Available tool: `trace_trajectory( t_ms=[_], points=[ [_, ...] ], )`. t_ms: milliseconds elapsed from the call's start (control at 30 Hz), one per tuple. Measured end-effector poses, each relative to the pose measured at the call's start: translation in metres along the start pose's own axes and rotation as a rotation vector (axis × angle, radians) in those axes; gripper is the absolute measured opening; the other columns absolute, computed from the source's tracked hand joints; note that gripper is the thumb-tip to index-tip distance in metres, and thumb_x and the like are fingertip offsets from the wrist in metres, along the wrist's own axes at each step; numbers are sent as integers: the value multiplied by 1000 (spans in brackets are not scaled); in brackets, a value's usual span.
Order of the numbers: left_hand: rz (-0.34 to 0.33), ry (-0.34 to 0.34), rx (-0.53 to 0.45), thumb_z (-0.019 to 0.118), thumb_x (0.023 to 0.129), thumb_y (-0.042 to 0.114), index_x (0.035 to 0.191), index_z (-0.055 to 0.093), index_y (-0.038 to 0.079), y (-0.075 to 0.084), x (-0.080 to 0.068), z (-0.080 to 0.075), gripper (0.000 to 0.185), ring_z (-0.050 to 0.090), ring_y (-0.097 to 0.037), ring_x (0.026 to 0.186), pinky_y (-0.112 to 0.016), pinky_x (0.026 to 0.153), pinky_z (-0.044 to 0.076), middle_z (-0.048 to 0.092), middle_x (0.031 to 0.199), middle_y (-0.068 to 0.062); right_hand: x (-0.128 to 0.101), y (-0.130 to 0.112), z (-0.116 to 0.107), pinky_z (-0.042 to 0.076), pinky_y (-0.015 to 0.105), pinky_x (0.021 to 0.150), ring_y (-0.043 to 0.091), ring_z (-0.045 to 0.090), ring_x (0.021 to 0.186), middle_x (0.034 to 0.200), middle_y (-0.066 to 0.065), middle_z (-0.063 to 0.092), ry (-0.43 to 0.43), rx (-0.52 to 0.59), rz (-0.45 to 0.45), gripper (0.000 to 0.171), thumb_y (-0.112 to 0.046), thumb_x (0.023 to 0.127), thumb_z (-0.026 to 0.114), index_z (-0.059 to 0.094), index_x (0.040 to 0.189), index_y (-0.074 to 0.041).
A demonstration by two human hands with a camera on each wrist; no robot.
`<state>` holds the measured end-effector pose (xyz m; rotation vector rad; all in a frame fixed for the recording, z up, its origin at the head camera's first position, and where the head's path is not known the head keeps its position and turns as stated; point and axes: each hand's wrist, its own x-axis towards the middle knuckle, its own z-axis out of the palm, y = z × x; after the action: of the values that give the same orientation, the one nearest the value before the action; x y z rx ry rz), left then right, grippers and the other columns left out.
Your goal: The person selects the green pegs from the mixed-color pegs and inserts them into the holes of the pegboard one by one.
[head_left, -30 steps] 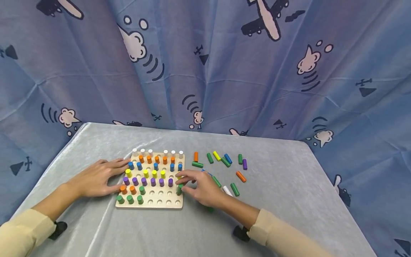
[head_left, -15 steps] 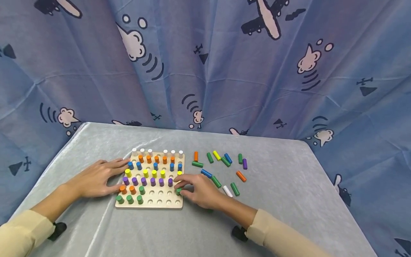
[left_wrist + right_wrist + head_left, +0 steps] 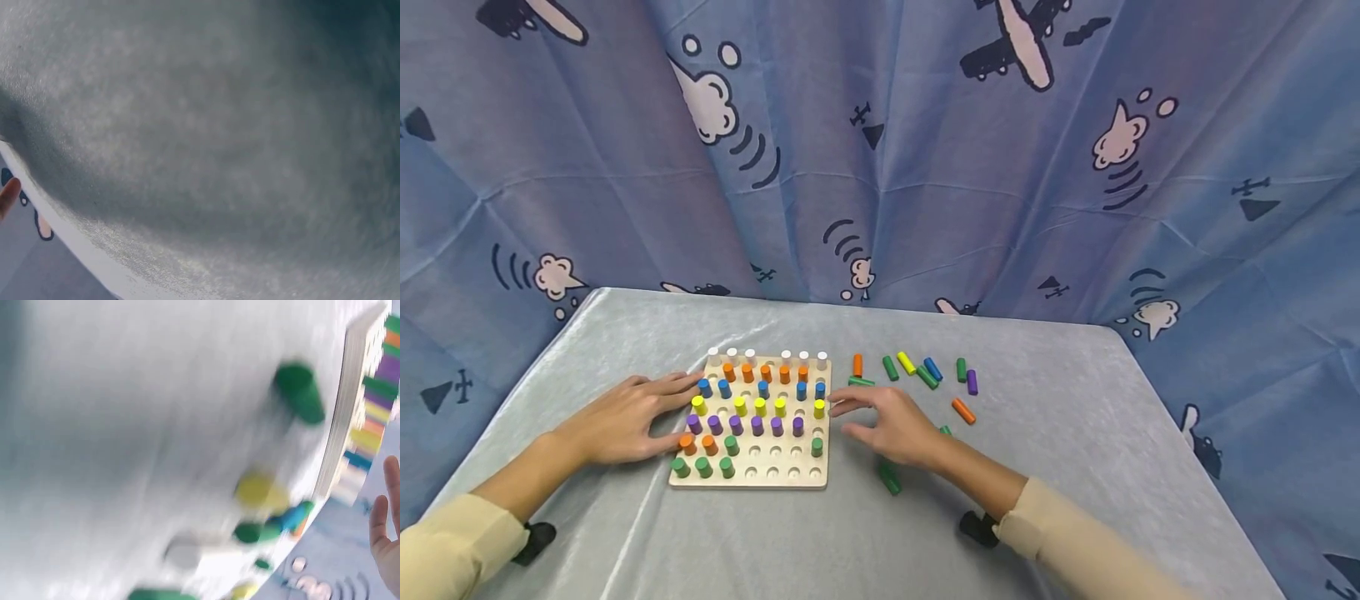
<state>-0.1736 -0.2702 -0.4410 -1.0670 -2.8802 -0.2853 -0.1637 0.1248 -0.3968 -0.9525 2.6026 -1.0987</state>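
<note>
A light wooden pegboard [image 3: 772,460] lies on the grey cloth, holding upright rows of white, orange, blue, yellow, purple and green pegs. My left hand [image 3: 632,419] rests at its left edge, fingers stretched out, thumb near an orange peg [image 3: 687,444]. Just off the right edge hovers my right hand [image 3: 895,423], its fingers loosely bent with nothing between them. Close by, a green peg [image 3: 817,447] stands in the right-end hole of the second row from the front. In the right wrist view, the right hand's fingers [image 3: 379,525] are apart beyond the board's side [image 3: 344,400].
Loose pegs are scattered right of the board, among them an orange peg [image 3: 963,411], a yellow peg [image 3: 906,363] and a purple peg [image 3: 972,382]. Beneath the right hand lies a green peg [image 3: 890,478], and the hand hides others. A patterned curtain [image 3: 880,167] hangs behind the table.
My right hand has let go of the green peg, which now stands in the board, and has moved right over the loose pegs. The left hand has stayed in place.
</note>
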Motion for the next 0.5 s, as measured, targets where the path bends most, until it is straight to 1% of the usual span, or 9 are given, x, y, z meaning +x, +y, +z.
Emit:
trace_trajectory(
  t_ms=[100,233,367,500],
  points=[
    [-2,4,0,64,92,50,138,58,2,0,0,0,67,48,-38,134,-58,95,43,46,152,-12,0,14,-18,50,47,97,21,63,117,105,3,76,83,-35,21,38,-3,88,74,66,125,-7],
    [-1,7,0,65,91,51,138,58,2,1,0,0,68,49,-37,133,-56,96,43,46,151,-13,-2,38,-44,51,53,92,25,64,113,105,6,76,148,-70,59,37,-2,87,74,67,123,-6],
    [-2,4,0,65,91,51,137,58,1,2,1,-1,68,48,-37,133,-57,96,43,47,151,-13,-5,60,-69,50,54,91,26,66,109,107,8,75,182,-92,137,38,-3,87,75,66,124,-4],
    [-5,2,0,65,91,51,137,59,1,2,1,-1,68,49,-38,133,-57,96,43,47,151,-13,-10,80,-87,51,53,88,28,68,106,110,10,74,234,-117,221,38,-4,89,73,64,126,-2]
  ],
)
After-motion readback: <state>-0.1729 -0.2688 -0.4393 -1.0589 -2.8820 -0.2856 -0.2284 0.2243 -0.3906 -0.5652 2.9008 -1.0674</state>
